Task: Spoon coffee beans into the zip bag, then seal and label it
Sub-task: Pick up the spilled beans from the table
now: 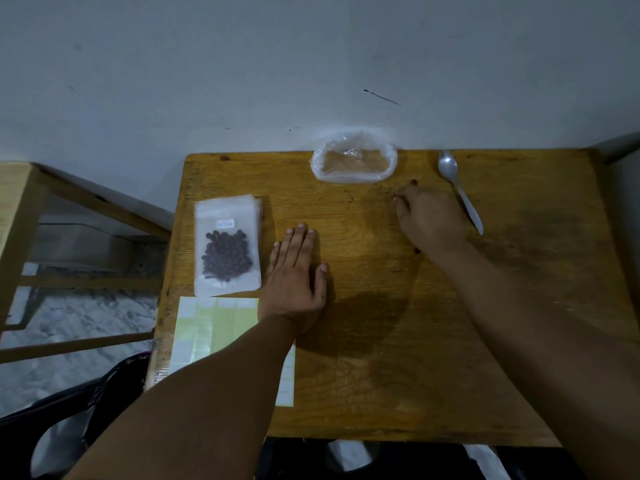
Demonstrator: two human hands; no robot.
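A clear zip bag point(227, 251) holding dark coffee beans lies flat at the table's left, on top of a stack of empty bags, with a small white label stuck near its top. My left hand point(298, 282) rests flat on the table just right of the bag, fingers straight. My right hand point(429, 220) is further back at centre-right, its fingertips curled together and pinching a small dark coffee bean on the wood. A metal spoon point(459, 188) lies just right of that hand, bowl toward the wall. Two loose beans point(414, 182) lie near my right hand.
A crumpled clear plastic bag point(353, 157) sits at the back edge against the wall. A sheet of blank labels point(214, 327) lies at the front left, partly under my left forearm. The wooden table point(381, 375) ends close to the wall; a wooden frame stands left.
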